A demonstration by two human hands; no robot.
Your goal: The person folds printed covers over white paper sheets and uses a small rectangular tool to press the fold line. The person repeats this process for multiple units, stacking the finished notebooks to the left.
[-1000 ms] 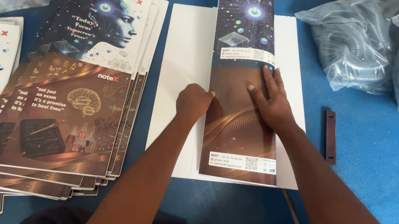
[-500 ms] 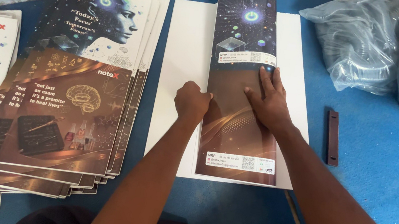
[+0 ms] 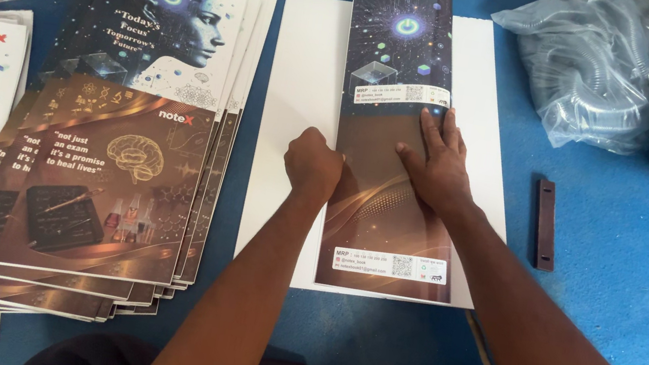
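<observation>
Nearest the camera, two bare forearms reach up from the bottom edge over a blue desk (image 3: 613, 280). The left hand (image 3: 313, 163) is curled into a loose fist, knuckles pressing on the left edge of a folded printed cover (image 3: 401, 134). The right hand (image 3: 438, 164) lies flat on the cover's middle, fingers together and pointing away, palm down. The cover is a tall, narrow strip, brown at the near end and dark with a glowing ring at the far end, which curls up a little. It lies lengthwise on a white board (image 3: 302, 75). To the left, touching nothing of this, sits a fanned stack of covers (image 3: 117, 176). Right of the board lies a small dark bar (image 3: 544, 223). Farthest right are grey plastic bags (image 3: 619, 73).
</observation>
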